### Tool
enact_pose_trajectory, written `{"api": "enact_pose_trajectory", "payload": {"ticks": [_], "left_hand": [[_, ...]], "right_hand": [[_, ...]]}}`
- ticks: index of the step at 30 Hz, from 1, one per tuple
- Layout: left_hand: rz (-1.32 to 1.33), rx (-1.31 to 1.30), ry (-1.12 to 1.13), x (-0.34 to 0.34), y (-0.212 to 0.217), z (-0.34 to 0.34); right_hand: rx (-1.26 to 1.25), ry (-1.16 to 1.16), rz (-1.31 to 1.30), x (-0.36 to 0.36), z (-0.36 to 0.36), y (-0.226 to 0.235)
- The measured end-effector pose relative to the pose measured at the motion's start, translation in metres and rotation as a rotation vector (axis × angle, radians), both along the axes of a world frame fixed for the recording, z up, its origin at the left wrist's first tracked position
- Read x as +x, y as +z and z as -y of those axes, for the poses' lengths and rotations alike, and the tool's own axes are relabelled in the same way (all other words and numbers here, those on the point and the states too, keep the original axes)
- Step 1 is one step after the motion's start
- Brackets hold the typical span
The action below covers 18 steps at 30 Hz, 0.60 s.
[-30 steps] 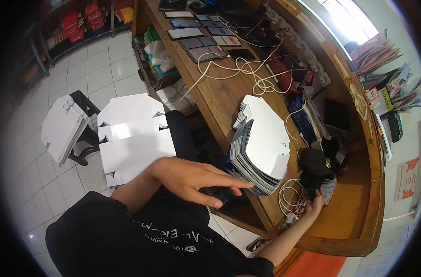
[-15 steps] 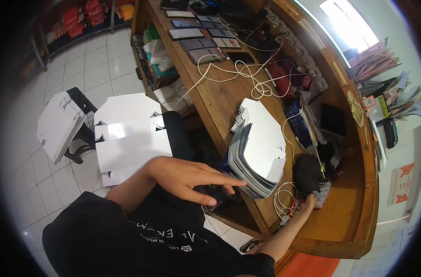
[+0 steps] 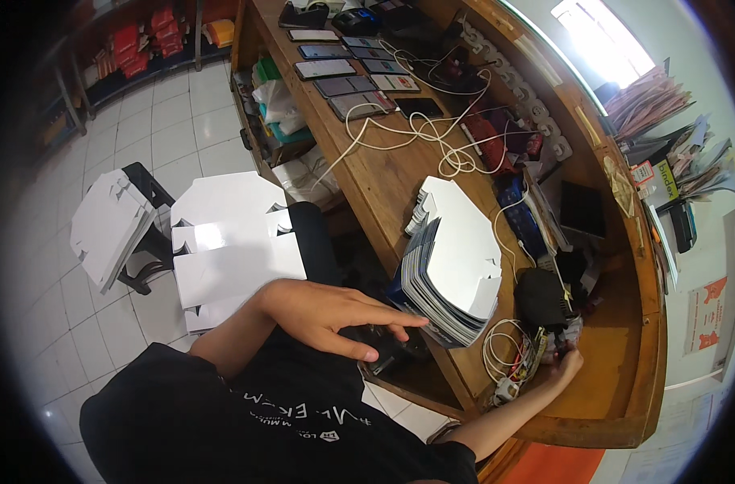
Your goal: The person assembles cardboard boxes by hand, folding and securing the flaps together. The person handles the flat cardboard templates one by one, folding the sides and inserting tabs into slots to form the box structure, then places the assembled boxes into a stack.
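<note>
Item 1: left hand (image 3: 335,316), open and grasping nothing, fingers spread flat, is hovering just beside the near edge of a stack of flat white die-cut cardboard sheets (image 3: 456,258). The fingertips are pointing at the stack's lower corner; contact cannot be confirmed.

Item 2: right hand (image 3: 562,363) is reaching across to the far end of the wooden counter (image 3: 383,177), beside a coil of white cable (image 3: 500,355) and a black cloth bundle (image 3: 543,297). Its fingers are curling around something small and dark; whether they are gripping it cannot be told.

Item 3: the stack is sitting at the counter's front edge, its layers fanning out slightly and overhanging toward the person.

Item 4: further white sheets are lying on 2 black stools (image 3: 222,242) over the tiled floor. Phones in a row (image 3: 347,68) and loose white cords (image 3: 416,129) are occupying the counter's far part.

Risk: the stack is likely to slide off the edge if the left hand nudges it sideways, since the layers are already stepping out. The coiled cable by the right hand could snag and drag nearby items.
</note>
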State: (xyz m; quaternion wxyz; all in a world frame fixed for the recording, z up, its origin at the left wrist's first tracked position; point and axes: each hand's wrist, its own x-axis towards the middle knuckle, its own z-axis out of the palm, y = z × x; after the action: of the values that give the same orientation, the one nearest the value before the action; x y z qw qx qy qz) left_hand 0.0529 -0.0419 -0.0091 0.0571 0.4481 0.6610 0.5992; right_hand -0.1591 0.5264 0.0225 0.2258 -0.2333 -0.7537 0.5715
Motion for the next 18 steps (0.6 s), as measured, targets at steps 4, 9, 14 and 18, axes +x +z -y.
{"api": "enact_pose_trajectory", "payload": {"ticks": [4,9,14,18], "left_hand": [[0.024,-0.023,-0.006,0.001,0.001,-0.002],[0.035,-0.042,-0.028,0.002,0.001,-0.007],[0.05,-0.089,-0.023,0.003,-0.001,-0.009],[0.058,-0.068,0.004,0.008,-0.002,-0.005]], "right_hand": [[-0.105,0.052,-0.06,0.014,0.006,0.01],[-0.103,0.052,-0.055,-0.022,-0.009,-0.017],[0.026,0.115,0.011,-0.059,-0.008,-0.062],[0.531,0.104,0.037,-0.078,-0.021,-0.104]]}}
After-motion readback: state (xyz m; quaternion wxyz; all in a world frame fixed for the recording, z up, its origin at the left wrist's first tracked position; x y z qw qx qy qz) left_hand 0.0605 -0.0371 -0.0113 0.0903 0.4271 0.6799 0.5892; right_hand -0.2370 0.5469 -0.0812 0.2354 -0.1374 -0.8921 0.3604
